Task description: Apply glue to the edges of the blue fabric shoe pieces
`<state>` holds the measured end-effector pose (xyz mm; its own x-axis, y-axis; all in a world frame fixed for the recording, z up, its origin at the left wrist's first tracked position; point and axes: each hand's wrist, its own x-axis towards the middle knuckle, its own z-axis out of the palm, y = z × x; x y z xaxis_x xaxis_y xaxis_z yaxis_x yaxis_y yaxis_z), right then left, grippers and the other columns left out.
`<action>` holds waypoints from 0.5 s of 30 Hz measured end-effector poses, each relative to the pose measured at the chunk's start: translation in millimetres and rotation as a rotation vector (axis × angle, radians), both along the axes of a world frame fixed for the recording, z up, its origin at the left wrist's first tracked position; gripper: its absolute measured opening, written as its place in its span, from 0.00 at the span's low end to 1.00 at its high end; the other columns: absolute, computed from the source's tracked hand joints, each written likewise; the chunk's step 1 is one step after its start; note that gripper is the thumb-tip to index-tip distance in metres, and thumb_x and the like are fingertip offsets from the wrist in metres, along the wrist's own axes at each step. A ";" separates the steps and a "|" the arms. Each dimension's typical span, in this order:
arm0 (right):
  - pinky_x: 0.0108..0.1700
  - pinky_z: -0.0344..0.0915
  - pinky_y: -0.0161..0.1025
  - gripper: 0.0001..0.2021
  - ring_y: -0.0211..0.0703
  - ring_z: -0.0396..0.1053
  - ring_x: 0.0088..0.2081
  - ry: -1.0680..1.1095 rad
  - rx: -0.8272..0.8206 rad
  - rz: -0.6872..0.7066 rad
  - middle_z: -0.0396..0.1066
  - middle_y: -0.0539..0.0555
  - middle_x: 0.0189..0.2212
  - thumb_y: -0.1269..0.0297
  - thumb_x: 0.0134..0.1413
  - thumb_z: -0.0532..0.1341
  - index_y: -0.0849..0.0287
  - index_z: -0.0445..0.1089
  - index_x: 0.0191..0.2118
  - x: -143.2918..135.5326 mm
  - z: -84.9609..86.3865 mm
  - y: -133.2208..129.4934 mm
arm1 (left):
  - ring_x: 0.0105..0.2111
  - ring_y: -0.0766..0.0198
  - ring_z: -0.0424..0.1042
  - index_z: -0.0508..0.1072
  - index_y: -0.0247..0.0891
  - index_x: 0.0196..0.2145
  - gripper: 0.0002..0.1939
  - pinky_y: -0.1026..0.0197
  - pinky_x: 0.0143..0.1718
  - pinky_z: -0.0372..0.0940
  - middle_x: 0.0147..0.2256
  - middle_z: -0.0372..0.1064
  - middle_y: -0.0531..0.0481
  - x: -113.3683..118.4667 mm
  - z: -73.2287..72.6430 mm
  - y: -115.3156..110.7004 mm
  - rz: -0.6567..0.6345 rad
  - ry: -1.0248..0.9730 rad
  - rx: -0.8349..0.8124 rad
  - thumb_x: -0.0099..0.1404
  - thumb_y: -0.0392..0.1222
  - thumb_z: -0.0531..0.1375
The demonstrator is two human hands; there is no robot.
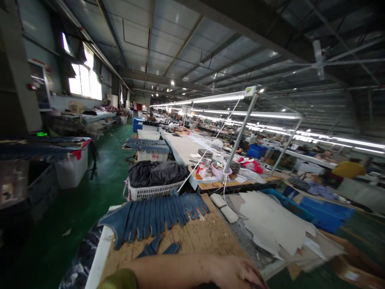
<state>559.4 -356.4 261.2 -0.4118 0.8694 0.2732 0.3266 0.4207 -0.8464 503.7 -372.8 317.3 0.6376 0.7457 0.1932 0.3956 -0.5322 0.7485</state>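
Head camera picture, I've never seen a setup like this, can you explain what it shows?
No robot here: one camera, worn on a person's head, looks forward and down. At the bottom edge, the bare left hand extends from an olive-green sleeve; the right hand is out of view. On the scuffed brown wooden board lie dark-blue leather-like strips and smaller loose dark-blue pieces. Pale grey flat sheets lie to the right. I can't tell whether the hand holds anything.

One pink basin (216, 172), one slatted basket (155, 192) and one of the hands (236, 272) are visible.
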 end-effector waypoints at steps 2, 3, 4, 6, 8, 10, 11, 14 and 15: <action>0.47 0.70 0.51 0.21 0.61 0.71 0.50 0.042 -0.060 0.010 0.76 0.62 0.44 0.46 0.48 0.62 0.53 0.77 0.43 19.8 -6.9 2.0 | 0.51 0.62 0.70 0.74 0.30 0.50 0.16 0.71 0.52 0.60 0.49 0.72 0.47 12.7 10.6 6.2 -0.073 -0.035 -0.065 0.66 0.37 0.57; 0.47 0.70 0.51 0.22 0.63 0.71 0.50 0.056 -0.093 0.022 0.77 0.62 0.42 0.45 0.44 0.64 0.53 0.78 0.42 39.3 -10.1 0.1 | 0.50 0.63 0.70 0.74 0.30 0.49 0.16 0.71 0.53 0.60 0.48 0.72 0.47 18.1 16.8 6.3 -0.103 -0.055 -0.088 0.66 0.37 0.57; 0.49 0.69 0.52 0.23 0.63 0.70 0.51 0.061 -0.118 0.009 0.77 0.61 0.43 0.45 0.42 0.65 0.53 0.78 0.42 63.0 -12.6 -4.4 | 0.50 0.62 0.70 0.75 0.31 0.48 0.15 0.70 0.53 0.60 0.47 0.73 0.47 22.1 23.1 4.9 -0.110 -0.081 -0.097 0.65 0.36 0.57; 0.53 0.66 0.52 0.26 0.63 0.69 0.53 0.063 -0.168 -0.009 0.75 0.61 0.47 0.46 0.37 0.67 0.53 0.77 0.44 113.1 -13.4 -20.6 | 0.50 0.60 0.70 0.77 0.32 0.46 0.14 0.66 0.53 0.61 0.46 0.73 0.45 23.5 33.1 -0.1 -0.048 -0.144 -0.086 0.65 0.37 0.57; 0.57 0.61 0.54 0.31 0.63 0.65 0.56 0.069 -0.237 0.069 0.71 0.62 0.53 0.49 0.36 0.69 0.55 0.74 0.50 151.1 -7.8 -38.4 | 0.55 0.54 0.64 0.75 0.37 0.49 0.18 0.58 0.58 0.57 0.49 0.72 0.44 14.8 33.4 -4.7 0.169 -0.211 -0.052 0.61 0.42 0.61; 0.60 0.55 0.59 0.35 0.65 0.60 0.60 0.110 -0.299 0.064 0.66 0.65 0.58 0.48 0.38 0.68 0.57 0.70 0.54 171.5 0.2 -47.0 | 0.51 0.52 0.67 0.76 0.38 0.47 0.23 0.55 0.53 0.61 0.49 0.72 0.43 -0.1 18.5 -9.5 0.451 -0.321 -0.178 0.57 0.53 0.63; 0.61 0.51 0.60 0.35 0.65 0.58 0.61 0.116 -0.331 0.063 0.66 0.65 0.58 0.48 0.37 0.68 0.57 0.70 0.54 177.3 3.3 -46.8 | 0.44 0.54 0.71 0.77 0.36 0.42 0.24 0.57 0.48 0.64 0.43 0.75 0.43 -7.2 5.2 -13.5 0.544 -0.366 -0.320 0.58 0.58 0.60; 0.63 0.46 0.60 0.36 0.65 0.55 0.62 0.211 -0.446 0.045 0.65 0.64 0.58 0.46 0.34 0.69 0.57 0.71 0.53 191.5 4.8 -35.9 | 0.26 0.60 0.72 0.77 0.35 0.28 0.33 0.60 0.32 0.66 0.26 0.75 0.45 -13.0 -48.8 -35.5 0.536 -0.393 -0.878 0.56 0.70 0.53; 0.63 0.46 0.59 0.37 0.65 0.55 0.62 0.263 -0.490 0.048 0.65 0.63 0.59 0.46 0.33 0.70 0.57 0.72 0.52 197.5 2.5 -31.1 | 0.25 0.61 0.72 0.77 0.35 0.26 0.33 0.61 0.30 0.66 0.24 0.74 0.46 -7.3 -67.7 -44.3 0.501 -0.351 -1.009 0.53 0.71 0.54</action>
